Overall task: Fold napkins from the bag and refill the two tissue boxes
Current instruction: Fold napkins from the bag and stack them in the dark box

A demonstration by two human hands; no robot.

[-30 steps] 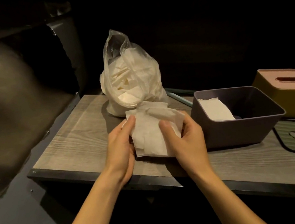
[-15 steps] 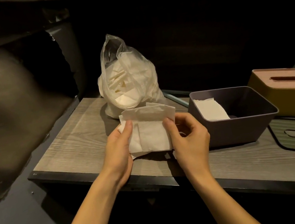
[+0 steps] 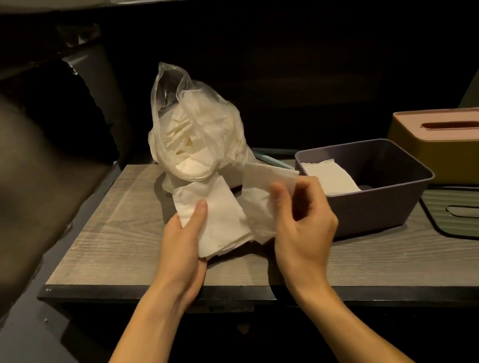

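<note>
I am holding a white napkin (image 3: 221,216) just above the wooden table (image 3: 107,235), my left hand (image 3: 184,247) gripping its left part with the thumb curled on top. My right hand (image 3: 302,221) is pinching the napkin's right flap between curled fingers and thumb. Just beyond, the open purple box (image 3: 393,197) is holding folded napkins (image 3: 331,177) at its left end. The clear bag (image 3: 195,134) is standing behind. Farthest right, the lidded yellow box (image 3: 453,142) is sitting.
</note>
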